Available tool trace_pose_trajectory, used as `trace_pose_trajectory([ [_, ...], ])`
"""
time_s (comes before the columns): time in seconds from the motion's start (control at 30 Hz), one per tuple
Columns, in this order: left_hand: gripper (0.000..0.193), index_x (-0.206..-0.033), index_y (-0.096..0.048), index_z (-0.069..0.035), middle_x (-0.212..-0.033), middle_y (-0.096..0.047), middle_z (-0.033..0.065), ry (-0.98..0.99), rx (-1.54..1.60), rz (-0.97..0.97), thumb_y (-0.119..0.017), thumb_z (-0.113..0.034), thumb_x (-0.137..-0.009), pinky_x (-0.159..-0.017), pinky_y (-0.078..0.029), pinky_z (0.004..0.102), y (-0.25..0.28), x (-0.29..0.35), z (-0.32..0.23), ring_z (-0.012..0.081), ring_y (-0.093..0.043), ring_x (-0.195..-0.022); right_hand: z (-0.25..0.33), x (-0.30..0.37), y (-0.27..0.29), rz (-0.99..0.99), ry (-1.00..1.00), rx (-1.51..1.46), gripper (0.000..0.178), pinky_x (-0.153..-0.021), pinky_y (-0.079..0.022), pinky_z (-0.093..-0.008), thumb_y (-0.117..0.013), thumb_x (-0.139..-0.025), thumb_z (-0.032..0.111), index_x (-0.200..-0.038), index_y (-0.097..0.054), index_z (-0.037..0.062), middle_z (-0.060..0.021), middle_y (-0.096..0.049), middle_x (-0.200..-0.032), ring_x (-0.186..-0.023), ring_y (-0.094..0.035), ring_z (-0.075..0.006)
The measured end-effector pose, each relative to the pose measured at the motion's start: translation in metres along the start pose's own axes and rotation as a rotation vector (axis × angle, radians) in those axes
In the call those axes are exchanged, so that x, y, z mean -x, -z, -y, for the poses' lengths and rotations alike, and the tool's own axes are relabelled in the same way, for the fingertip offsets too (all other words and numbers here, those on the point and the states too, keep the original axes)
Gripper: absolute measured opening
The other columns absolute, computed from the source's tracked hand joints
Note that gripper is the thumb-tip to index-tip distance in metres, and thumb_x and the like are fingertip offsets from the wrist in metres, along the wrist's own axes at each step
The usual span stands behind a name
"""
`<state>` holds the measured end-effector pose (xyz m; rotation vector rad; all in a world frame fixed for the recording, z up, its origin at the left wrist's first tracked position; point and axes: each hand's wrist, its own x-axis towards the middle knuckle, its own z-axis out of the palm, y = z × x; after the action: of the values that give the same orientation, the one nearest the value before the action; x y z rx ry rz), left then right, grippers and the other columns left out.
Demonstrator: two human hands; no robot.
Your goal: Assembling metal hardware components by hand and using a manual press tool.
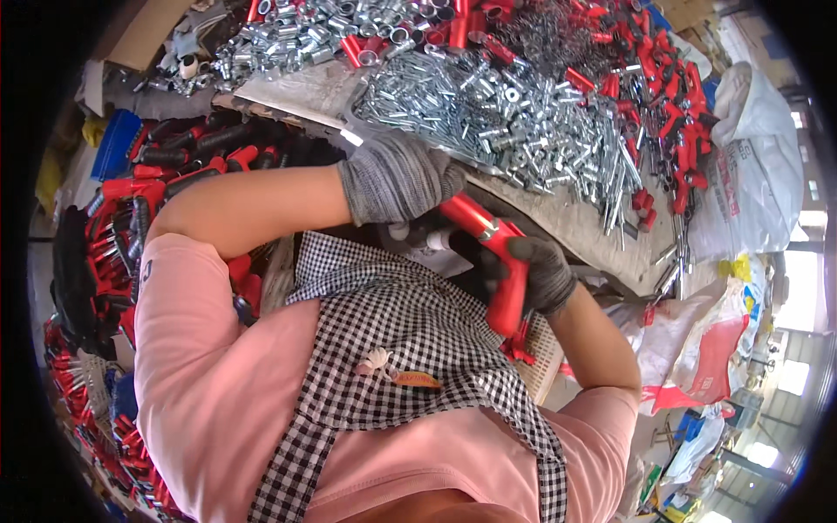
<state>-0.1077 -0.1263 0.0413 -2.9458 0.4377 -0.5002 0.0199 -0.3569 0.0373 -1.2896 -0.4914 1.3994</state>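
Observation:
A red pistol-shaped tool [504, 295] with a thick handle and a red tube lies across the front of my apron. A silver ring sits where the tube meets the handle. My right hand [545, 277], in a dark grey knit glove, is wrapped round the handle part. At the tube's upper end my left hand [397, 179], in a striped grey knit glove, is closed with its fingers curled; that end is hidden under them. Just beyond the left glove, heaped small metal pins [418, 96] lie on the worktable [305, 91].
Silver sleeves [296, 35], bolts [523, 148] and red parts [684, 113] are piled along the table. Several red-and-black tools [113, 227] are stacked at my left. White sacks [758, 166] stand at the right, beside the table's edge.

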Motion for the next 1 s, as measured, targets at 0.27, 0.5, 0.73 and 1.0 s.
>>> trace_pose_trajectory([
  [0.27,0.029,-0.095,-0.06,-0.005,-0.077,-0.062,0.0131,0.039,0.135,0.231,-0.061,-0.026,-0.075,-0.056,-0.049,0.0426,0.025,-0.025,0.024,0.0296,-0.062,-0.066,0.015,0.005,-0.024,-0.053,0.203,-0.282,0.055,-0.062,-0.051,-0.0354,-0.073,-0.073,0.029,-0.118,-0.053,0.0041,-0.0092,-0.061,-0.085,-0.065,-0.06,-0.0191],
  [0.5,0.034,-0.087,-0.067,-0.007,-0.075,-0.066,0.0124,0.176,0.897,0.683,-0.074,-0.035,-0.069,-0.065,-0.05,0.0369,0.015,-0.021,0.005,0.0271,-0.064,-0.069,0.056,0.011,-0.002,0.055,1.286,1.927,0.048,-0.059,-0.05,-0.0358,-0.072,-0.058,0.022,-0.104,-0.066,0.0101,-0.0096,-0.063,-0.094,-0.076,-0.063,-0.0228],
  [0.73,0.04,-0.096,-0.066,-0.008,-0.077,-0.067,0.0128,0.155,0.604,0.677,-0.077,-0.025,-0.061,-0.067,-0.052,0.04,0.019,-0.031,0.007,0.0262,-0.066,-0.074,0.031,0.012,-0.009,-0.146,0.824,1.509,0.049,-0.064,-0.052,-0.0349,-0.074,-0.065,0.009,-0.112,-0.06,0.005,-0.0095,-0.066,-0.087,-0.072,-0.065,-0.0245],
  [1.0,0.027,-0.092,-0.058,-0.004,-0.075,-0.063,0.0108,0.002,0.042,0.26,-0.062,-0.023,-0.073,-0.056,-0.053,0.0429,0.038,-0.023,0.018,0.0295,-0.066,-0.068,0.015,0.002,-0.019,-0.097,0.204,0.165,0.052,-0.073,-0.053,-0.0308,-0.07,-0.078,0.025,-0.12,-0.055,-0.0018,-0.0074,-0.065,-0.096,-0.081,-0.063,-0.0163],
])
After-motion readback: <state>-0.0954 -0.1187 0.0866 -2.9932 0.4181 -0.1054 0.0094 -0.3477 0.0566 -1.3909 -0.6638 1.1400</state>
